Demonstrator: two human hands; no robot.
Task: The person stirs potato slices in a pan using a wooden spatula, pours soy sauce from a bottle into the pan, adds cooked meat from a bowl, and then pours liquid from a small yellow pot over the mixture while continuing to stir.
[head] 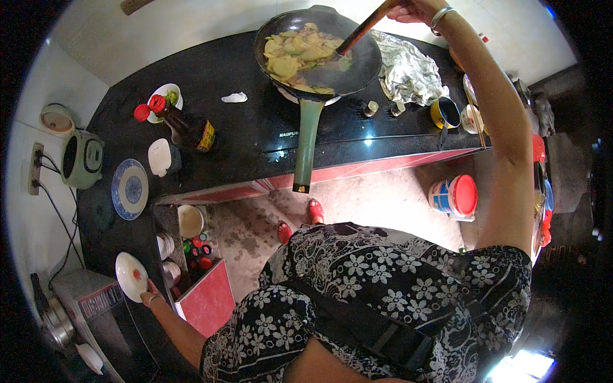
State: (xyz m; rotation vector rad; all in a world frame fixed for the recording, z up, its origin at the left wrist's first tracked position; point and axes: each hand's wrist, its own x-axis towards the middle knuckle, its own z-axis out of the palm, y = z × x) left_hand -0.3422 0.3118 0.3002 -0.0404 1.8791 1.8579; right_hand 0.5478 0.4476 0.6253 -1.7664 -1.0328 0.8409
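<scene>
A dark wok (366, 72) with a green handle (307, 143) sits over the cooktop, holding sliced food (292, 52) that looks like potato. My right hand (413, 10), at the top edge of the picture, is closed on the wooden handle of a spatula (366, 29) whose lower end is among the slices. At the lower left, my left hand (151, 293) grips the rim of a white plate (129, 270) with a red mark at its middle. The plate is over the left stretch of the black counter.
Crumpled foil (409, 69) and a small yellow pot (444, 113) lie right of the wok. To the left stand a dark sauce bottle (189, 129), a bowl with greens (178, 91) and a blue-patterned plate (130, 189). Below, a pink cabinet door (208, 297) stands open.
</scene>
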